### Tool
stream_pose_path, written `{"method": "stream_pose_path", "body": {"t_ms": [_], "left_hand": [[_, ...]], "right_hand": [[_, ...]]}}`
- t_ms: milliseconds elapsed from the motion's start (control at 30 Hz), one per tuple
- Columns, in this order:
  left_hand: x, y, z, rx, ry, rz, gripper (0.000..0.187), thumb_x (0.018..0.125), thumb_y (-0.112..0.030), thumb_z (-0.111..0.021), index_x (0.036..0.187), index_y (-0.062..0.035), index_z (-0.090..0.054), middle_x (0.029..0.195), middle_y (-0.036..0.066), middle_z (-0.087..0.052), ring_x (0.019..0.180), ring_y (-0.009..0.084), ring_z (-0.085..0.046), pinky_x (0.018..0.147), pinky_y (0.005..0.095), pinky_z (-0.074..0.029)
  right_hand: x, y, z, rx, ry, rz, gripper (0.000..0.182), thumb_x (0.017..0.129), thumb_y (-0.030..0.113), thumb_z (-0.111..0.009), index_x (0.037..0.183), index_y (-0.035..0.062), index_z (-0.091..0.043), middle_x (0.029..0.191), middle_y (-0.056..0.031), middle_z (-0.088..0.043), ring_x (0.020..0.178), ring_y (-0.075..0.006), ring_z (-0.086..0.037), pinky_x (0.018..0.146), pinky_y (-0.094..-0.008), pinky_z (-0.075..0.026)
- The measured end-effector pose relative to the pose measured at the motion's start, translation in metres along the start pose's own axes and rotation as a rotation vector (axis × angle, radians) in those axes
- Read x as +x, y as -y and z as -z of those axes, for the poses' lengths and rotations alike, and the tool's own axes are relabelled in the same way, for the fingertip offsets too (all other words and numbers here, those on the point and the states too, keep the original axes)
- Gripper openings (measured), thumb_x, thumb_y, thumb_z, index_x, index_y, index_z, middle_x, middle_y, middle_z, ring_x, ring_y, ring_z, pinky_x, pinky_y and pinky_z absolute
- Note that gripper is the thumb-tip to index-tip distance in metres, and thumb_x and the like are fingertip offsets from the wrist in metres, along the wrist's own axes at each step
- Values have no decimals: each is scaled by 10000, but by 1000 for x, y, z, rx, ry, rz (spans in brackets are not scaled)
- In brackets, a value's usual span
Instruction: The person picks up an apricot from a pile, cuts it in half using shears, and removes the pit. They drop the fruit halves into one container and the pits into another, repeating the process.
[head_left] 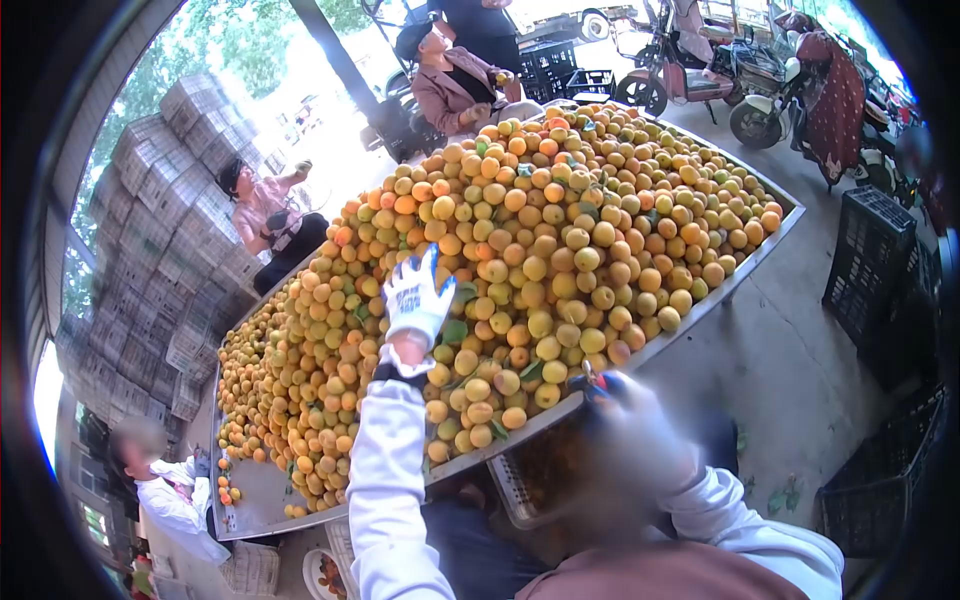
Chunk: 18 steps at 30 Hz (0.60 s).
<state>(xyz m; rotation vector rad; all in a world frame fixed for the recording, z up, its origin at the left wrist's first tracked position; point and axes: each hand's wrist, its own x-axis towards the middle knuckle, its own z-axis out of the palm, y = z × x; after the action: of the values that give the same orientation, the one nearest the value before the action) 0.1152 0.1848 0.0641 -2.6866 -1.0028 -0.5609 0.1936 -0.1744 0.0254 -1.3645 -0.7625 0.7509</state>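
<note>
A large heap of orange-yellow apricots (520, 240), with some green leaves among them, fills a metal-rimmed table (745, 275). My left hand (418, 298), in a white glove with blue fingertips, reaches over the heap with its fingers spread, and I see no fruit held in it. At the near rim is my right hand (625, 405), partly blurred, in a glove with blue on the fingers. Its fingers are curled together around something small that I cannot make out. A green leaf (455, 331) lies among the apricots just right of my left wrist.
Black crates (870, 255) stand on the floor to the right, scooters (765, 110) behind them. People sit at the far side (462, 80) and left side (270, 215); another (175, 505) is lower left. Stacked crates (160, 250) rise at left. A white bucket (322, 575) stands below.
</note>
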Motion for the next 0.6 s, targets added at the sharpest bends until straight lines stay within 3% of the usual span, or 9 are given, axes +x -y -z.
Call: {"method": "stream_pose_path", "body": {"t_ms": [100, 200, 267, 433, 500, 567, 600], "left_hand": [[53, -10, -13, -102, -35, 134, 703, 894, -420, -626, 1505, -228, -337, 1451, 184, -434, 1295, 392, -459, 1054, 529, -380], [83, -12, -24, -170, -21, 226, 690, 900, -402, -622, 1498, -192, -347, 1421, 162, -461, 1299, 349, -461, 1034, 541, -385], [96, 0, -36, -184, -67, 338, 630, 896, -405, -611, 1447, -155, -436, 1392, 170, -503, 1273, 352, -504, 1032, 514, -416], [106, 27, -49, -131, -74, 367, 553, 901, -361, -602, 1400, -154, -484, 1374, 162, -514, 1259, 348, -511, 1027, 502, -415], [110, 32, -47, -125, -123, 304, 525, 889, -288, -606, 1387, -162, -499, 1383, 147, -510, 1256, 343, -510, 1026, 497, -412], [131, 59, -62, -23, -259, 83, 538, 876, -242, -606, 1396, -168, -492, 1409, 127, -496, 1262, 340, -506, 1023, 500, -416], [142, 68, -66, -18, -178, 79, 568, 868, -220, -599, 1418, -173, -468, 1448, 107, -473, 1270, 333, -502, 1022, 507, -417]], "right_hand": [[4, -5, 7, -70, -52, 39, 208, 1012, 155, -570, 1155, 5, -594, 842, 5, -587, 695, -55, -544, 624, -223, -497], [4, -7, 13, -50, -39, 70, 214, 1006, 136, -576, 1161, -12, -589, 885, -5, -593, 732, -59, -555, 658, -234, -515], [2, -2, 17, -14, -38, 47, 208, 987, 97, -591, 1154, -27, -593, 899, -16, -597, 757, -71, -565, 681, -240, -521], [5, 7, 24, -96, -24, 112, 185, 940, 43, -609, 1111, -29, -610, 874, -38, -595, 736, -103, -569, 688, -250, -509], [2, 6, 27, -222, -46, 155, 188, 928, 55, -629, 1093, -33, -608, 848, -53, -593, 730, -112, -558, 688, -256, -493], [2, 12, 26, -157, -72, 86, 188, 913, 60, -647, 1071, -33, -607, 829, -67, -593, 730, -125, -554, 692, -267, -485], [2, 10, 26, -185, -74, 104, 183, 911, 57, -648, 1065, -34, -609, 834, -69, -600, 736, -128, -560, 700, -271, -488]]}}
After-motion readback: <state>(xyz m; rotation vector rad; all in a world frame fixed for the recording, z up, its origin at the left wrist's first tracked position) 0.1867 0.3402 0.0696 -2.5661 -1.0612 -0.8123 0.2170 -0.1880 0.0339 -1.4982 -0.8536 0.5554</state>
